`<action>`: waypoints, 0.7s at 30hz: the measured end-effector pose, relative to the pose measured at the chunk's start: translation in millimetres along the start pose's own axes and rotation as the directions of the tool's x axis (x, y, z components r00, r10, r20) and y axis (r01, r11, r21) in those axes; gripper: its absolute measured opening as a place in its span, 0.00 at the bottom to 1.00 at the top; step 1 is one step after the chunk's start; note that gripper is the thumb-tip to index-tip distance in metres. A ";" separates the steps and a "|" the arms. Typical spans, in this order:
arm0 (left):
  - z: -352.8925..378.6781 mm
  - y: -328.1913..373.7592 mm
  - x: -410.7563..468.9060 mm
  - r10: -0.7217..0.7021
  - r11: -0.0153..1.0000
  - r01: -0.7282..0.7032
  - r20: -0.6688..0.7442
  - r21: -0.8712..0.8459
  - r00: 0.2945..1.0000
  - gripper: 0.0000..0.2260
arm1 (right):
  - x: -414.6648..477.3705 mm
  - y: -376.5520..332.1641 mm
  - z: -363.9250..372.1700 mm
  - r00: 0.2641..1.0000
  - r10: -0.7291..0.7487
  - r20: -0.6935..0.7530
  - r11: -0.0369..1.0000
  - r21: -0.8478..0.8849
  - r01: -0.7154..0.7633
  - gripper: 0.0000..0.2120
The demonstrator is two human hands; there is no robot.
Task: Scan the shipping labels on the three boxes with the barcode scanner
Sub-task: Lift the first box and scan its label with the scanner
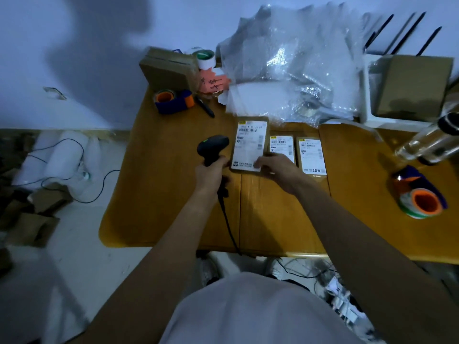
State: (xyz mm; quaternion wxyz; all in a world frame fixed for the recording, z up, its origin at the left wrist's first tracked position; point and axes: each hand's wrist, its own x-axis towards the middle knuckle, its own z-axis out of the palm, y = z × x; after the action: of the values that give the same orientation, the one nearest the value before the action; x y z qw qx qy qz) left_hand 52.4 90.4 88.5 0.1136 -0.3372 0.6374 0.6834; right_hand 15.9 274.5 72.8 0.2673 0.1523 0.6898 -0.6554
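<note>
Three brown boxes with white shipping labels lie side by side on the yellow table (173,219): a large left box (249,142), a small middle box (282,145) and a right box (311,155). My left hand (211,172) grips the handle of a black barcode scanner (213,146), held upright just left of the large box, its head with a green light pointing toward that label. A black cable hangs from the scanner over the table's front edge. My right hand (278,170) rests on the near edges of the large and middle boxes, fingers pressing the large box's corner.
At the back stand a stack of cardboard boxes (169,68), a tape roll (206,58), a blue-orange tape dispenser (173,100), a black pen (205,106) and crumpled plastic bags (293,65). At the right sit another tape dispenser (419,194) and a clear bottle (432,142).
</note>
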 end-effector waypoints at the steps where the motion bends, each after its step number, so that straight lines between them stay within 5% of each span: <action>1: 0.7 1.3 -4.3 0.009 1.000 -0.009 0.010 -0.010 1.000 0.08 | -1.5 -3.3 1.7 1.000 -0.021 0.005 0.999 0.032 0.021 0.13; 4: 4.4 5.7 -16.5 0.032 0.999 -0.030 0.043 -0.045 0.999 0.06 | -5.6 -8.8 6.8 0.997 -0.063 -0.046 0.995 0.080 0.066 0.13; 9: -3.2 2.5 -21.9 0.065 0.998 -0.066 0.115 0.002 0.991 0.07 | -12.3 4.0 4.4 0.997 -0.044 -0.064 0.992 0.114 0.051 0.33; 21: -17.8 -1.3 -32.4 0.129 0.985 -0.155 0.261 0.080 0.957 0.03 | -17.4 35.7 -1.2 0.997 -0.014 -0.070 0.976 0.218 0.029 0.26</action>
State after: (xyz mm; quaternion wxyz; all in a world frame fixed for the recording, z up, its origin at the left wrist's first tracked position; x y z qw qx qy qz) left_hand 83.0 82.6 107.8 0.1618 -0.1940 0.6735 0.6947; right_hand 49.8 281.5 53.3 0.2183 0.1952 0.6239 -0.7246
